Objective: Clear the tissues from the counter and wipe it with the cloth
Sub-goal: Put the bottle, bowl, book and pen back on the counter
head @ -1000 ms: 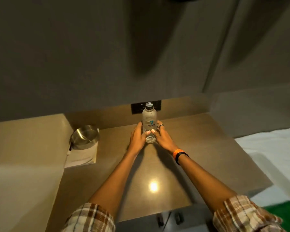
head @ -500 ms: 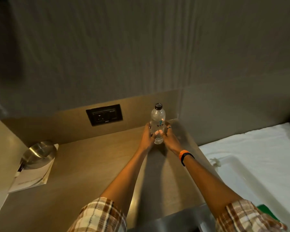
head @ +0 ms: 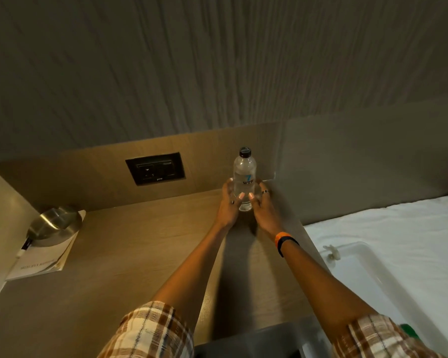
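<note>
A clear water bottle [head: 244, 174] with a black cap stands upright at the back right corner of the wooden counter [head: 130, 254]. My left hand [head: 228, 202] and my right hand [head: 263, 202] wrap its lower half from either side. No tissue and no cloth show on the counter in this view. My right wrist carries an orange and black band.
A steel bowl [head: 53, 224] rests on a white booklet [head: 42, 262] at the counter's left. A black socket panel [head: 155, 168] sits in the back wall. A white bed [head: 388, 228] with a clear plastic tray [head: 360, 267] lies to the right.
Both hands have carried the bottle from the counter's middle, in front of the socket, rightward to the back right corner. The view has swung right along with them.
</note>
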The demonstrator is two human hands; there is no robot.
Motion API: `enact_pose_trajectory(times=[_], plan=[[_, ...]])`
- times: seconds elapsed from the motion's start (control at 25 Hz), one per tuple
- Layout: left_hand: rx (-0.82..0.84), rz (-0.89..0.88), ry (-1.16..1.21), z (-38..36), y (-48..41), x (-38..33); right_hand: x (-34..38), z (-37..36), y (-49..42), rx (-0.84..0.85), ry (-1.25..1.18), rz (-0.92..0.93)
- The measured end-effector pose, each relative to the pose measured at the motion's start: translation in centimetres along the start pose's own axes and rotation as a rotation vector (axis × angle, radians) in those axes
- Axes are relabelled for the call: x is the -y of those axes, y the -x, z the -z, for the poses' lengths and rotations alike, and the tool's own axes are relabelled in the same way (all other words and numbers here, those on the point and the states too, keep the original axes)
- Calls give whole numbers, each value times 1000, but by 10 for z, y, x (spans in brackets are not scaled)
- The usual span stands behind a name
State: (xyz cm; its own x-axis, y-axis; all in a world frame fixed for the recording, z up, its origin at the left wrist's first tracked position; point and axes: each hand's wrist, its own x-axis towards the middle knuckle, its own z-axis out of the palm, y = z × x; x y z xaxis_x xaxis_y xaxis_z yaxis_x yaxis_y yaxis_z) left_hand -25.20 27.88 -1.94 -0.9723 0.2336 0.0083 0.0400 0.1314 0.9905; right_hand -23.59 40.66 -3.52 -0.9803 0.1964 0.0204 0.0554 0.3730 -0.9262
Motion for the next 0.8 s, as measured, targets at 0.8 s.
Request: enact_pose_trajectory(times=[0.8], plan=[[-595,165,-1110,393,185,84,140,-342,88,540,570,395]])
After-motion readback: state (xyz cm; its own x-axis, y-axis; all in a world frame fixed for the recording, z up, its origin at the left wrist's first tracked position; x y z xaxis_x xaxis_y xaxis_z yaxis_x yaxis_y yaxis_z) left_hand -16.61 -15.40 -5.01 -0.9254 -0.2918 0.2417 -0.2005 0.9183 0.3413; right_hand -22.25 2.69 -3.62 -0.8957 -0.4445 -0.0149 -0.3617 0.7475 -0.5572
